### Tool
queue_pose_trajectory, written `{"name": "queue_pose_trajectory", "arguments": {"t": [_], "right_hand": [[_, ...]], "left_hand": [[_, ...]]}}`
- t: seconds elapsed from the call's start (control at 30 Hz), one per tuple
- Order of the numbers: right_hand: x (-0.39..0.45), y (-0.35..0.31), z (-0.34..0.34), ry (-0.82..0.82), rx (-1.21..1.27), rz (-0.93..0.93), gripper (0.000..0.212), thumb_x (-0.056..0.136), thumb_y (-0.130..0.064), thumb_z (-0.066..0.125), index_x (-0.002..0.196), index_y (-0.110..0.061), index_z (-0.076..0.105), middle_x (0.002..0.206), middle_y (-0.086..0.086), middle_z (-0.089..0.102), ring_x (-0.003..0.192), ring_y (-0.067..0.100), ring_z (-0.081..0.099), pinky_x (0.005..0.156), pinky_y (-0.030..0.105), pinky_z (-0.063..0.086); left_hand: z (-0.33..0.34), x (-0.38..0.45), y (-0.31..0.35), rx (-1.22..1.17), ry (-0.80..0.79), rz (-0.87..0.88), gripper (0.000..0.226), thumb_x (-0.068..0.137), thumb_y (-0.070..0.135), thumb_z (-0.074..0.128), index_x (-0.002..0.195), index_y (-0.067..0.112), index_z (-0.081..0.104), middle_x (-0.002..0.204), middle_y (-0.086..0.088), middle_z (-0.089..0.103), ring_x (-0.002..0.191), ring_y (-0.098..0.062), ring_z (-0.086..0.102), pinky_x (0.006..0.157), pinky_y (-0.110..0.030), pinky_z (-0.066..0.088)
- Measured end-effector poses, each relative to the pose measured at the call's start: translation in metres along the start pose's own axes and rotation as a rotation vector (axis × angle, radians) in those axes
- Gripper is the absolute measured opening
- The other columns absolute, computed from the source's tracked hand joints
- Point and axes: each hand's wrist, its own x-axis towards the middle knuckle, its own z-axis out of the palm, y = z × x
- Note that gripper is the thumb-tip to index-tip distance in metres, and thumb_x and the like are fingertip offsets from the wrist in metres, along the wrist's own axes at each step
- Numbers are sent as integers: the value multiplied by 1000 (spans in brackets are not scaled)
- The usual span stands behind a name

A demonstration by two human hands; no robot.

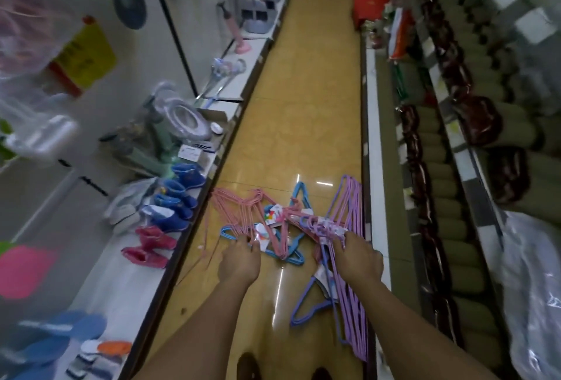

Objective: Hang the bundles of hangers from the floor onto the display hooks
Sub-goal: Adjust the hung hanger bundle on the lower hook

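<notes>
Thin pink hangers (239,212), blue hangers (291,246) and purple hangers (349,273) lie in tangled bundles on the shiny yellow floor (303,106). The left hand (239,261) pinches the pink ones. The right hand (358,258) grips the purple ones.

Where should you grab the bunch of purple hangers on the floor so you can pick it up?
Grab the purple hanger bundle at the clustered hooks near its label, coming down from above. There all the wires meet, so one grip probably lifts the whole bunch, and the hooks stay ready for a display hook. The right hand already grips it about there, while the left hand holds the pink hangers.
</notes>
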Motion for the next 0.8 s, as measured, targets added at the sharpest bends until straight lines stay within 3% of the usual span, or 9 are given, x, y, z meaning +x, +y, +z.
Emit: {"name": "queue_pose_trajectory", "arguments": {"t": [0.13, 0.5, 0.8], "right_hand": [[20, 19, 27, -82, -10, 115, 51, 101, -48, 26, 136, -17, 43, 132, 8, 53, 120, 27, 51, 100, 41, 36], [83, 53, 99, -110, -12, 333, 46, 101, -43, 26, 131, -13, 44, 127, 9, 56, 115, 27, 54, 95, 38, 39], [162, 135, 219, -150, -22, 368, 39, 101, -37, 32, 130, -13, 43, 127, 9, 55, 117, 27, 52, 93, 36, 38]], "left_hand": [[33, 34, 12, 56, -97, 59, 46, 99, 40, 36, 137, 14, 44, 137, -9, 49, 122, -27, 48, 96, -40, 45], [131, 107, 20, 147, -325, 265, 41, 100, 37, 38, 131, 13, 48, 129, -9, 54, 116, -26, 51, 93, -41, 46], [293, 171, 8, 165, -453, 322, 42, 101, 32, 38, 137, 10, 43, 137, -11, 48, 123, -26, 48, 98, -35, 40]]}}
